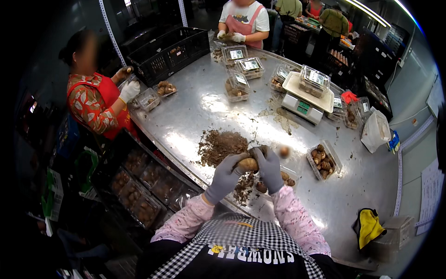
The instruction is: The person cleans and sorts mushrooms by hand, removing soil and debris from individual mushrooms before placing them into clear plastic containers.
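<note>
Between my hands, above the metal table, is a brown taro corm. My left hand, in a grey glove, is closed around its left side. The grey-gloved right hand grips the other end, and its fingertips look dark with soil. Under the hands stands a clear plastic tray with a few taro corms, partly hidden by my right wrist. A heap of brown soil and peelings lies just beyond my left hand. One small round corm appears blurred past my right hand.
An open clamshell box of corms stands to the right. Farther back are a digital scale bearing a filled box, and several labelled boxes. A black crate and co-workers line the far edges. Packed trays sit at left.
</note>
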`<control>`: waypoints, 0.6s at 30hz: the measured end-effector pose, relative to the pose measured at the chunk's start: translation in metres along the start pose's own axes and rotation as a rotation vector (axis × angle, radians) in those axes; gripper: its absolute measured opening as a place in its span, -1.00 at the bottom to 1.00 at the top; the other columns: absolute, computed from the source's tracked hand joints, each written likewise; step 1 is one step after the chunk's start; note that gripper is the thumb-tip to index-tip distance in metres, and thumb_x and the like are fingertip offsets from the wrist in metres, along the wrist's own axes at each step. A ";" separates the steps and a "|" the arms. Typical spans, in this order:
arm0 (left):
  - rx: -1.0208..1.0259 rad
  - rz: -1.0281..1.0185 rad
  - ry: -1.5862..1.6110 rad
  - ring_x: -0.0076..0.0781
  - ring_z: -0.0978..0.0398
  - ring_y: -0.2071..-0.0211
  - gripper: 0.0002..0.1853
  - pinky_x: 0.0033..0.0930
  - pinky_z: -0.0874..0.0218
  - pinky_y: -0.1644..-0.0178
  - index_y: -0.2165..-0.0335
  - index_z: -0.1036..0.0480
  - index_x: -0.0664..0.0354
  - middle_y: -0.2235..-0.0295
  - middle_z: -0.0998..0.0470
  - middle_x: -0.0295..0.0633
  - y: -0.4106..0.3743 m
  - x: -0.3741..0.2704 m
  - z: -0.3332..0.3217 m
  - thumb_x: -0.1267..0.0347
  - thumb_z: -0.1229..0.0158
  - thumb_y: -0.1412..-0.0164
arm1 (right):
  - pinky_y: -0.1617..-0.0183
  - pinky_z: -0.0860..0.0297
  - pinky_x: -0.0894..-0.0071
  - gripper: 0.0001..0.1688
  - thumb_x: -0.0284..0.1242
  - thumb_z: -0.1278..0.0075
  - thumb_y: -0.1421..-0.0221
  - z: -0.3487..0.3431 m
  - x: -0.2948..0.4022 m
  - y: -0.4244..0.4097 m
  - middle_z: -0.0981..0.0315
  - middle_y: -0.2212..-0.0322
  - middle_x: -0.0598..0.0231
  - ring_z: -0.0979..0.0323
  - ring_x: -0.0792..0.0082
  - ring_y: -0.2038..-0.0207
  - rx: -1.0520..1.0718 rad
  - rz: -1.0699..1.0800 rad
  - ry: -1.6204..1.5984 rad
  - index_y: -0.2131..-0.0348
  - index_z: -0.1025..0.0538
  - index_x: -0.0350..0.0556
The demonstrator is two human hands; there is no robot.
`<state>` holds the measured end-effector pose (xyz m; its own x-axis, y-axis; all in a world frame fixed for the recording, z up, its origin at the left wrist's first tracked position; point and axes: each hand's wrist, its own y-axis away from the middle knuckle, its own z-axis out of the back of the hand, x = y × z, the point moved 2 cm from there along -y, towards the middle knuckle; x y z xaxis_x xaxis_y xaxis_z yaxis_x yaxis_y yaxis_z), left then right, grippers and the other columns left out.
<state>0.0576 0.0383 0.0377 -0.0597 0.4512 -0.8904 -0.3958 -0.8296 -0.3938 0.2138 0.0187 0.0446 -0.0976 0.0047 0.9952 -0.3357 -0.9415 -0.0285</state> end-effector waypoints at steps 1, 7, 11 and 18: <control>0.011 -0.019 0.020 -0.36 -0.49 0.18 -0.66 -0.42 -0.33 0.10 0.08 -0.43 0.35 0.20 -0.51 -0.11 -0.001 0.000 -0.001 0.37 -0.16 -0.21 | 0.35 -0.39 0.39 -0.81 -0.54 0.06 -0.18 0.004 -0.015 -0.006 -0.49 0.39 0.07 -0.45 0.31 0.41 0.008 0.185 0.143 0.23 -0.49 -0.31; 0.023 0.093 0.211 -0.35 -0.42 0.06 -0.66 -0.40 -0.25 -0.04 0.07 -0.41 0.36 0.09 -0.44 -0.13 -0.009 -0.008 0.016 0.51 -0.14 -0.15 | 0.33 -0.43 0.37 -0.50 -0.21 0.32 -0.36 0.020 -0.044 -0.023 -0.51 0.36 0.06 -0.49 0.31 0.40 0.266 -0.149 0.079 0.07 -0.43 -0.27; 0.080 0.066 0.098 -0.38 -0.41 0.05 -0.67 -0.41 -0.26 -0.03 0.08 -0.41 0.36 0.09 -0.44 -0.14 -0.007 0.005 0.016 0.57 -0.10 -0.14 | 0.18 -0.40 0.48 -0.53 -0.20 0.15 -0.29 0.013 -0.044 -0.007 -0.48 0.25 0.16 -0.45 0.39 0.25 0.379 0.040 0.047 0.06 -0.41 -0.25; 0.086 0.209 0.377 -0.45 -0.50 0.19 -0.73 -0.50 -0.37 0.08 0.10 -0.43 0.36 0.22 -0.52 -0.17 -0.015 -0.004 0.010 0.53 -0.08 -0.21 | 0.23 -0.41 0.62 -0.50 -0.27 0.06 -0.26 0.008 -0.039 0.011 -0.43 0.18 0.18 -0.42 0.54 0.26 0.359 -0.091 -0.469 -0.07 -0.30 -0.21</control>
<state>0.0547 0.0526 0.0492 0.1859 0.1117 -0.9762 -0.4862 -0.8529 -0.1902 0.2217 0.0050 0.0066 0.3687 0.0182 0.9294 0.0220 -0.9997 0.0108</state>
